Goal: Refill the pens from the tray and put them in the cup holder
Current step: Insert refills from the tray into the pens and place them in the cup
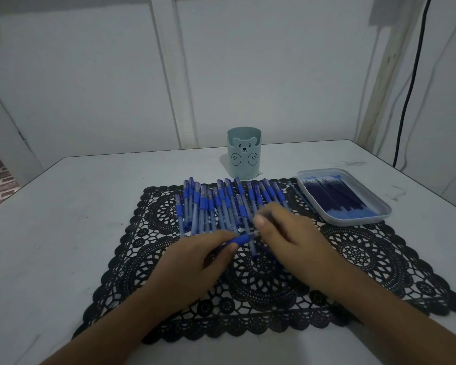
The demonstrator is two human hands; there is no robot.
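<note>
One pen (242, 239) lies gripped round its barrel by the left hand (195, 262), the right hand (290, 241) pinching its tip just beyond the left fingertips, so probably best twisted gently and straight.

At frame centre my left grip (195, 256) and right grip (287, 233) pinched one blue pen (241, 239) between them, over loose pens (221, 206) on the lace mat (353, 254); the cup holder (244, 154) stood behind, the tray (353, 221) at right.

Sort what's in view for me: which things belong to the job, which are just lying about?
For the job: held pen, loose pens, tray of refills, cup holder.
Lying about: black mat, wall cable.
</note>
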